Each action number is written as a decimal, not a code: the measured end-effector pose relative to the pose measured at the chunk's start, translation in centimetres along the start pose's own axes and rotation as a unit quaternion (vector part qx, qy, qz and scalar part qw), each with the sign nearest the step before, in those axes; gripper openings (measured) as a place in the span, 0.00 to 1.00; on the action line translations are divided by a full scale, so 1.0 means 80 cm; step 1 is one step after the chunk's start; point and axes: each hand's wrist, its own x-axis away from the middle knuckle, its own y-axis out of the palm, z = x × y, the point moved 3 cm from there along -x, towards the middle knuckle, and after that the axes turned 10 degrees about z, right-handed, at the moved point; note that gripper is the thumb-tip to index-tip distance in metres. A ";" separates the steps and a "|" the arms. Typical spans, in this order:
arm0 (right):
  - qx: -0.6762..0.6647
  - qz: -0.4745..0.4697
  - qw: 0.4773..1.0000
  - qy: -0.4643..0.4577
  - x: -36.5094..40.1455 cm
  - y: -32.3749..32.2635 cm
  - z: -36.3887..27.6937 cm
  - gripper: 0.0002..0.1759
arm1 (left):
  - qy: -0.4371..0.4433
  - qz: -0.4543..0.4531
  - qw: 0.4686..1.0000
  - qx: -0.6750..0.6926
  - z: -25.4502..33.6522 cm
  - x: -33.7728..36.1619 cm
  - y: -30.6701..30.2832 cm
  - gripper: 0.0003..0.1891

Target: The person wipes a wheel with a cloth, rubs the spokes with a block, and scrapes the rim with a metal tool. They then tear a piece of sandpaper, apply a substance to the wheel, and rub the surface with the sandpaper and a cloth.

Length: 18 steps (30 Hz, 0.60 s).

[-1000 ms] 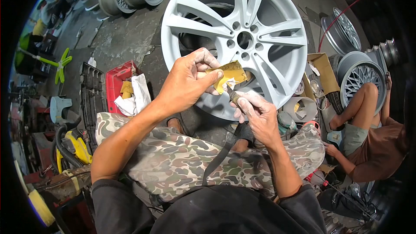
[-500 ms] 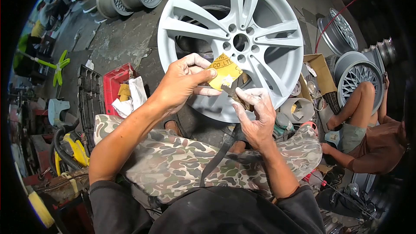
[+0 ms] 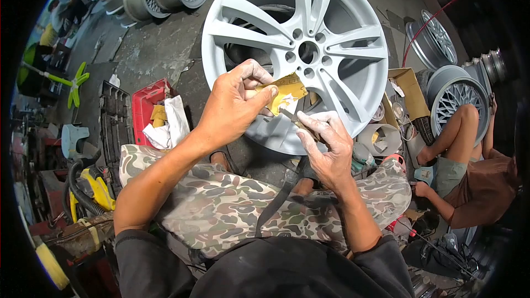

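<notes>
The sandpaper is a small yellow sheet, creased and folded, with white dust on its backing. It is held in front of the lower spokes of the pale grey wheel rim. The left hand pinches it between thumb and fingers. The right hand, dusted white, grips a narrow dark strip at the sheet's lower edge; whether the two are joined cannot be told. Left of the rim a red crate holds a white rag.
</notes>
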 end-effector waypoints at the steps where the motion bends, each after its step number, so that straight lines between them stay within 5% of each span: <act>1: -0.001 -0.001 1.000 0.000 -0.001 -0.001 0.000 0.19 | 0.000 0.001 1.000 0.000 0.000 -0.001 -0.001 0.05; 18: -0.069 -0.005 0.995 0.067 -0.001 0.001 0.010 0.16 | -0.025 -0.008 1.000 -0.010 0.000 -0.002 0.001 0.05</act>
